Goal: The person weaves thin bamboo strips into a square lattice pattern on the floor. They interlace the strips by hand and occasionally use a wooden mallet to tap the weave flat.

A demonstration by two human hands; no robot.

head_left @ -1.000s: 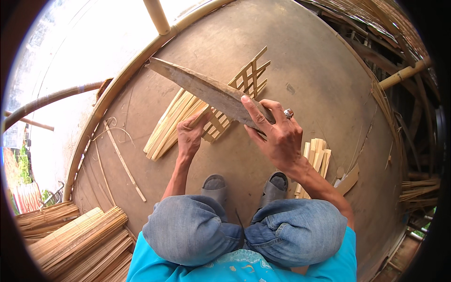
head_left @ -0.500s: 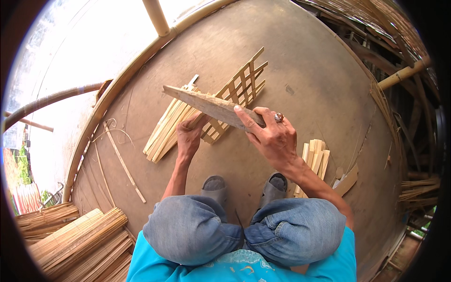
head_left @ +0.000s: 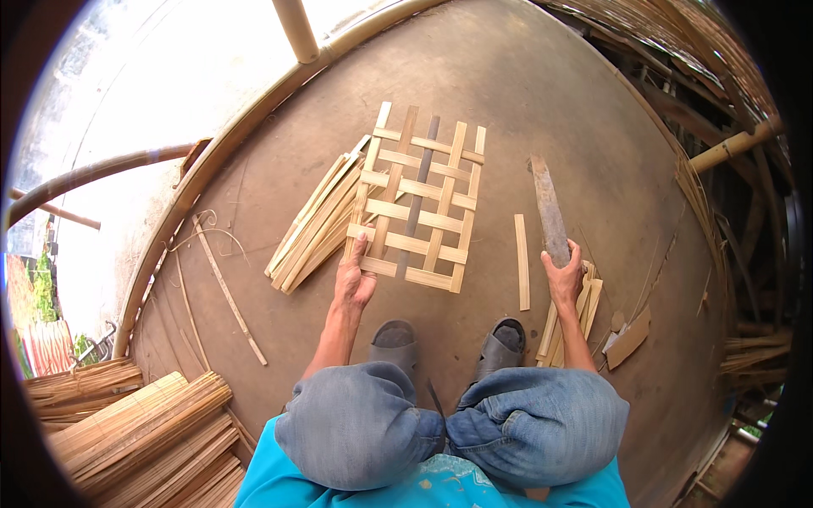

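My left hand point(head_left: 353, 281) grips the lower left edge of a woven bamboo panel point(head_left: 440, 222), thumb on top. Pale flat strips cross in an open lattice, with one dark strip running up the middle; the panel faces me, held above the floor. In my right hand point(head_left: 562, 275), fingers closed round its near end, is a flat tapered wooden bar point(head_left: 549, 203) pointing away from me. Left of the panel, and partly hidden by it, lies a pile of bamboo strips point(head_left: 313, 222). A single strip point(head_left: 522, 262) rests on the floor between the panel and the bar.
Close by my right wrist is a smaller strip bundle point(head_left: 586, 313), with a brown flat scrap point(head_left: 629, 337) beyond it. Thin loose strips point(head_left: 230, 292) lie at left. Stacked slats point(head_left: 144, 423) fill the lower left. A bamboo rail point(head_left: 237, 118) edges the floor.
The panel has been turned to face me. My right hand has moved right with the bar, away from the panel and my left hand. A single strip now shows on the floor.
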